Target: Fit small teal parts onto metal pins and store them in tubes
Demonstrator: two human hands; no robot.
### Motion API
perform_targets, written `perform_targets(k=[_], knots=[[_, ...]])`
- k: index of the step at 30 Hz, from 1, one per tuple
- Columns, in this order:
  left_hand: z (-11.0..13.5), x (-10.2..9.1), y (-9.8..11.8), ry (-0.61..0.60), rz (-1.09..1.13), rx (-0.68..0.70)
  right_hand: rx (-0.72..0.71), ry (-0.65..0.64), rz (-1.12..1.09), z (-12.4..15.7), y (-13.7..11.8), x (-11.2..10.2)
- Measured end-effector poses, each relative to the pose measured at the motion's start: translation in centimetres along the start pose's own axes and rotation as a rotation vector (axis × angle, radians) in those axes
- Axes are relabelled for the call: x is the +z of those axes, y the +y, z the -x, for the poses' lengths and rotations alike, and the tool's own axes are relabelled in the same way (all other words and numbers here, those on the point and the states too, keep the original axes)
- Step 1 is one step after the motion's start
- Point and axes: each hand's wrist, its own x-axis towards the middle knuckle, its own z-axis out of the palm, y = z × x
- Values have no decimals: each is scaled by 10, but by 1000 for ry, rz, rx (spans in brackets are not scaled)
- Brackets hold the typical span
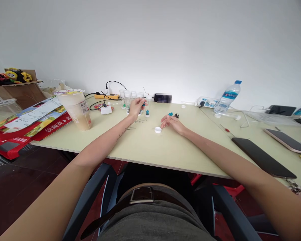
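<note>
My left hand (136,106) is raised over the table with its fingers pinched on a small clear vial (143,103) with something teal inside. Just behind it stand several clear vials with white caps (127,97), and one vial with a teal piece (147,113) stands to its right. My right hand (171,122) rests on the table with its fingers curled loosely; whether it holds anything is hidden. A loose white cap (158,130) lies right next to that hand. Small teal and black pieces (173,115) lie just beyond its fingers.
A tall iced drink cup (76,108) stands at the left beside red and yellow printed packaging (32,125). A water bottle (227,97), a power strip (207,102), a dark tablet (262,157) and a phone (284,140) sit at the right. Cables (102,98) run along the back.
</note>
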Motion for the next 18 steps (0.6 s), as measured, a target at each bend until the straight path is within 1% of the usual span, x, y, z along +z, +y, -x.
perform_targets(k=[4, 6, 8, 9, 11, 13, 14, 16, 18], knots=[[1, 1, -4, -14, 14, -24, -27, -38, 12, 1, -1, 1], [2, 2, -5, -25, 21, -44, -35, -31, 3, 1, 1, 1], [3, 3, -4, -75, 41, -93, -39, -7, -26, 0, 2, 0], [4, 4, -3, -125, 57, -138, -40, 7, -46, 0, 3, 0], [8, 7, -1, -268, 89, -273, -42, 24, -86, -1, 4, -1], [13, 11, 1, -412, 103, -428, -38, 13, -125, 0, 4, -1], [15, 13, 2, -460, 100, -492, -32, -1, -142, 1, 3, -1], [20, 19, 2, -496, 83, -576, -23, -35, -164, 2, 1, 1], [25, 24, -1, -495, 55, -623, -18, -64, -171, 4, -2, 2]])
